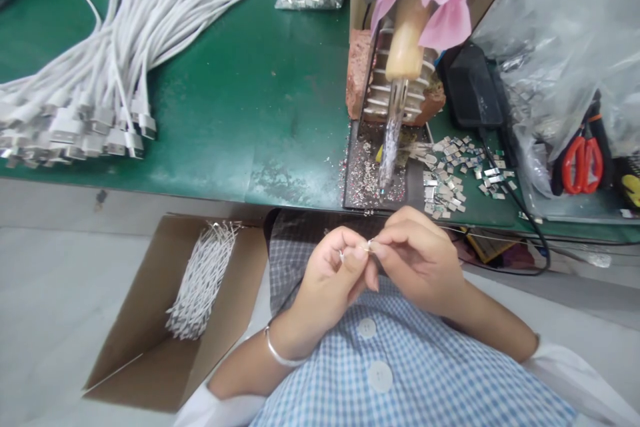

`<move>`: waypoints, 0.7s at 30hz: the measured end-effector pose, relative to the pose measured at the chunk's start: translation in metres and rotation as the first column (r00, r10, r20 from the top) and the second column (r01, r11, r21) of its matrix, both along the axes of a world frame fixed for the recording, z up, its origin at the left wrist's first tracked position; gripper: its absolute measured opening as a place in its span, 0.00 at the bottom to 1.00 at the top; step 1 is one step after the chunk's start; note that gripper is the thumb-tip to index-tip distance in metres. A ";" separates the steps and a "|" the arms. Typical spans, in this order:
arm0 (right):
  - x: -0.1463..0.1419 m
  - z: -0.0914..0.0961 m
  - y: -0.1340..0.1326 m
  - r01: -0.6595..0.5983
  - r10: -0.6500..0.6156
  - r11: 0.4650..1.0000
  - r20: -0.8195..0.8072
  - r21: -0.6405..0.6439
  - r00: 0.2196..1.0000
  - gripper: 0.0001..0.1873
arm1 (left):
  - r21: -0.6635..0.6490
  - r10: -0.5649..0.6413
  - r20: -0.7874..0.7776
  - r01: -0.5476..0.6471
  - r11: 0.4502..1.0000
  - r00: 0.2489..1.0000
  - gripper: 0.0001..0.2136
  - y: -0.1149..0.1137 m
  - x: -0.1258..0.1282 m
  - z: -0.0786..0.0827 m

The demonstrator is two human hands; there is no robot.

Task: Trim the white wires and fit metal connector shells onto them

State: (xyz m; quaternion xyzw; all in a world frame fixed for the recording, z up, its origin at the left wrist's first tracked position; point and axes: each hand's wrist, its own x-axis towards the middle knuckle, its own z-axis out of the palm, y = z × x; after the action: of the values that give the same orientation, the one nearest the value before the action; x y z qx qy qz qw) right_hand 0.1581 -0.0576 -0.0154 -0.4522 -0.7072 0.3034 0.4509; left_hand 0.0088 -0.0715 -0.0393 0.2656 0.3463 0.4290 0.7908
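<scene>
In front of my blue checked apron, my left hand and my right hand meet fingertip to fingertip. Both are closed in a pinch on a thin wire end, mostly hidden by the fingers. Just beyond them, a soldering iron with a wooden handle points down over a dark tray specked with solder bits. Several small metal connectors with circuit boards lie loose to the tray's right.
White USB cables lie bundled on the green table. Below its edge, a cardboard box holds more white cables. At right are a black box, red-handled cutters and plastic bags. A brick stands behind the tray.
</scene>
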 end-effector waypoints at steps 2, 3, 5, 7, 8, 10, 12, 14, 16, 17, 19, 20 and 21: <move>0.002 0.001 0.000 -0.019 0.018 1.000 0.025 0.018 1.000 0.06 | 0.001 -0.019 -0.047 0.019 1.000 0.999 0.12 0.000 -0.002 0.000; 0.003 0.002 0.000 -0.027 0.026 0.999 0.035 0.029 0.999 0.06 | 0.003 -0.019 -0.065 0.020 1.000 0.998 0.12 0.000 -0.003 0.000; 0.004 0.002 0.001 -0.040 0.038 0.998 0.045 0.053 0.998 0.07 | 0.017 -0.015 -0.083 0.016 1.000 0.996 0.11 -0.001 -0.004 0.000; 0.005 0.003 0.002 -0.052 0.049 0.996 0.049 0.077 0.998 0.07 | 0.051 -0.010 -0.086 0.014 0.999 0.996 0.10 -0.002 -0.005 -0.001; 0.005 0.003 0.002 -0.056 0.052 0.995 0.049 0.087 0.997 0.07 | 0.069 -0.010 -0.086 0.016 0.998 0.996 0.09 -0.002 -0.005 -0.001; 0.006 0.002 0.002 -0.051 0.047 0.994 0.044 0.096 0.998 0.06 | 0.096 -0.019 -0.088 0.027 0.995 0.996 0.09 -0.003 -0.004 -0.001; 0.009 0.001 0.001 -0.034 0.032 0.996 0.017 0.088 0.999 0.06 | 0.103 -0.022 -0.082 0.030 0.994 0.996 0.09 -0.003 -0.004 0.000; 0.012 -0.002 -0.001 -0.013 0.016 0.998 -0.049 0.064 0.999 0.03 | 0.080 -0.010 -0.064 0.015 0.997 0.998 0.09 -0.001 -0.003 0.003; 0.014 -0.005 -0.004 0.009 -0.005 0.999 -0.131 0.031 0.991 0.03 | 0.033 0.012 -0.032 -0.011 0.999 0.999 0.08 0.002 -0.001 0.007; 0.015 -0.007 -0.006 0.021 -0.018 1.000 -0.157 0.019 0.988 0.04 | 0.010 0.020 -0.012 -0.020 1.000 1.000 0.08 0.004 0.000 0.009; 0.015 -0.010 -0.008 0.045 -0.041 0.999 -0.153 0.022 0.987 0.04 | -0.020 0.028 0.024 -0.027 0.999 0.999 0.07 0.008 0.002 0.013; 0.015 -0.011 -0.008 0.054 -0.049 0.998 -0.128 0.037 0.991 0.05 | -0.027 0.029 0.039 -0.028 0.999 0.999 0.07 0.010 0.003 0.015; 0.014 -0.012 -0.007 0.061 -0.055 0.996 -0.096 0.059 0.994 0.06 | -0.032 0.030 0.052 -0.028 0.999 0.998 0.07 0.013 0.004 0.016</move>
State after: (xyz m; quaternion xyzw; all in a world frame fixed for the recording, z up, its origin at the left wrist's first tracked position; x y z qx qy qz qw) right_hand 0.1726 -0.0649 -0.0274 -0.4436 -0.6808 0.2888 0.5063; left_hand 0.0131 -0.0587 -0.0234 0.2370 0.3359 0.4418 0.7974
